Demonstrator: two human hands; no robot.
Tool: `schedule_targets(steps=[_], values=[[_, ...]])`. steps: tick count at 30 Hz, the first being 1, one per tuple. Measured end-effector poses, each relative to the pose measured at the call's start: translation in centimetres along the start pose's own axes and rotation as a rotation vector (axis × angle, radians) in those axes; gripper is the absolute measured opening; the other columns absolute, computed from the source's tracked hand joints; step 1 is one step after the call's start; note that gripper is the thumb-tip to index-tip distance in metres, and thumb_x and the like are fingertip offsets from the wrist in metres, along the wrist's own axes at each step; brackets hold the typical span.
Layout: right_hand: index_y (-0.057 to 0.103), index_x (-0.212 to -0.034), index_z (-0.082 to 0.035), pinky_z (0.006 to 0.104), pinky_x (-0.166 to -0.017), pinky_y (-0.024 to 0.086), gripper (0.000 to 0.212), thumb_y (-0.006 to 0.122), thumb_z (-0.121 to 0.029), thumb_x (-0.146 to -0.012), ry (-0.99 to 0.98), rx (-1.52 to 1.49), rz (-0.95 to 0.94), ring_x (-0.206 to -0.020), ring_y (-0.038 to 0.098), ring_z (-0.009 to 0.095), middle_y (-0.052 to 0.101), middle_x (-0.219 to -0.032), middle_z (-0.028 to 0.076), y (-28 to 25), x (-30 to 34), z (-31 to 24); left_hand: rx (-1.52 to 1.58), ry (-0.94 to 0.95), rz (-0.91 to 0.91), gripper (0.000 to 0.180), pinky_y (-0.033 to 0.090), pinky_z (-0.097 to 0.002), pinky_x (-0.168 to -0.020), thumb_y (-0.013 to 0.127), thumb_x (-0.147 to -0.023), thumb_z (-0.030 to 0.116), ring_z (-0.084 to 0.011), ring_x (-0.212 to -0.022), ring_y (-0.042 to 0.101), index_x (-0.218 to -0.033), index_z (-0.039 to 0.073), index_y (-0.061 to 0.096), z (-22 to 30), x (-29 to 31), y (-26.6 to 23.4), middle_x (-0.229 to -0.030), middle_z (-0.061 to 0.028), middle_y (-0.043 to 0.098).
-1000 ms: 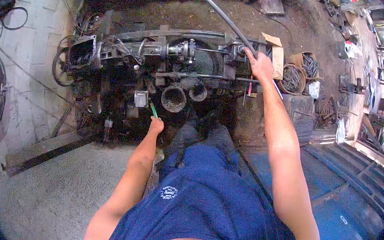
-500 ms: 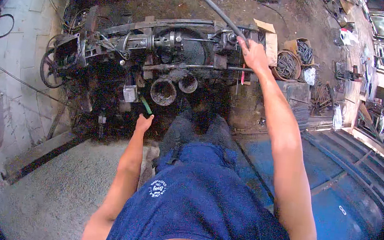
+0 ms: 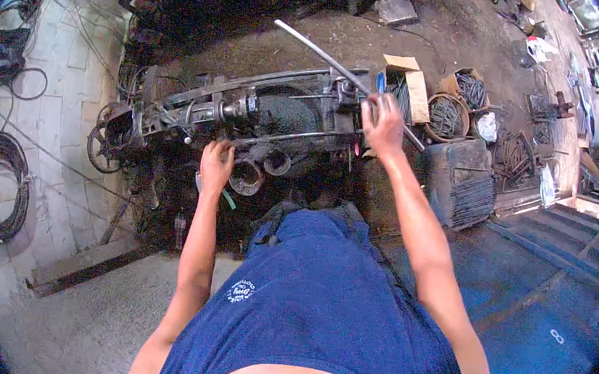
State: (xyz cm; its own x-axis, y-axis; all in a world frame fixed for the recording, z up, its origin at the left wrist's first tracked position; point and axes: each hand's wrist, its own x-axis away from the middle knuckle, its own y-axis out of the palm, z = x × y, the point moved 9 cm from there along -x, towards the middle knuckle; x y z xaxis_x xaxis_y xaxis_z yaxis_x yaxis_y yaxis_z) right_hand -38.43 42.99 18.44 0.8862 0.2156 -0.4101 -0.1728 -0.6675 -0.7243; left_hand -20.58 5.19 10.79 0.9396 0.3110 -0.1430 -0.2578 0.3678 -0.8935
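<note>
At upper centre, a long grey metal rod (image 3: 322, 56) is slanted across a black steel machine (image 3: 207, 113), with no finished work discernible. The right hand (image 3: 384, 125) is half-curled at the rod, the left hand (image 3: 216, 166) at the machine; grips cannot be confirmed.

seeing free room over floor (image 3: 346, 33) beyond the machine (image 3: 236, 110); meeting a slanted rod (image 3: 345, 75) across its right end, a cardboard box (image 3: 417, 89) just beside that.
</note>
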Motion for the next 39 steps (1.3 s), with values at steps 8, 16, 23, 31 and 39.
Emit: schedule_targets(steps=[8,16,23,31,39], values=[[0.054,-0.095,-0.011,0.0388,-0.082,0.045,0.043,0.068,-0.048,-0.079,1.35,-1.662,0.595,-0.087,0.057,0.022,0.057,-0.093,0.005,3.9,13.3,11.1,-0.216,0.824,-0.038,0.056,0.035,-0.0426,-0.104,0.073,-0.069,0.024,-0.0297,-0.114,0.051,-0.121,0.011,0.057,22.1,-23.1,3.7,-0.114,-0.0137,0.058],[0.022,-0.06,-0.019,0.035,-0.047,0.026,0.033,0.034,-0.026,-0.09,1.345,-1.708,1.322,-0.039,0.023,0.019,0.02,-0.044,0.0,4.3,10.7,22.2,-0.572,0.799,-0.544,0.016,0.054,-0.0425,-0.061,0.067,-0.065,0.022,-0.0345,-0.067,0.066,-0.071,0.007,0.069,21.2,-29.8,14.1,-0.07,-0.0149,0.067],[0.027,-0.059,-0.015,0.0339,-0.043,0.029,0.028,0.034,-0.016,-0.086,1.448,-1.538,0.989,-0.034,0.024,0.018,0.024,-0.042,0.0,3.5,4.6,27.8,-0.426,0.604,-0.522,0.015,0.054,-0.0446,-0.064,0.064,-0.067,0.023,-0.0346,-0.067,0.066,-0.076,0.013,0.071,19.7,-23.6,11.3,-0.069,-0.0167,0.066],[0.024,-0.063,-0.015,0.0346,-0.043,0.026,0.03,0.042,-0.025,-0.085,1.555,-1.456,0.744,-0.036,0.022,0.017,0.021,-0.047,-0.001,7.9,-2.4,27.9,-0.408,0.341,-0.425,0.016,0.054,-0.0436,-0.064,0.066,-0.07,0.027,-0.0331,-0.066,0.067,-0.075,0.013,0.071,16.9,-19.0,7.0,-0.068,-0.0161,0.066],[0.057,-0.083,-0.008,0.0367,-0.047,0.042,0.03,0.042,-0.033,-0.087,1.226,-0.877,0.4,-0.054,0.054,0.022,0.056,-0.068,0.008,11.6,-16.3,37.4,0.212,0.079,-0.72,0.053,0.051,-0.04,-0.079,0.05,-0.092,0.05,-0.0325,-0.088,0.066,-0.098,-0.001,0.066,19.0,-8.0,8.8,-0.089,-0.0223,0.067]])
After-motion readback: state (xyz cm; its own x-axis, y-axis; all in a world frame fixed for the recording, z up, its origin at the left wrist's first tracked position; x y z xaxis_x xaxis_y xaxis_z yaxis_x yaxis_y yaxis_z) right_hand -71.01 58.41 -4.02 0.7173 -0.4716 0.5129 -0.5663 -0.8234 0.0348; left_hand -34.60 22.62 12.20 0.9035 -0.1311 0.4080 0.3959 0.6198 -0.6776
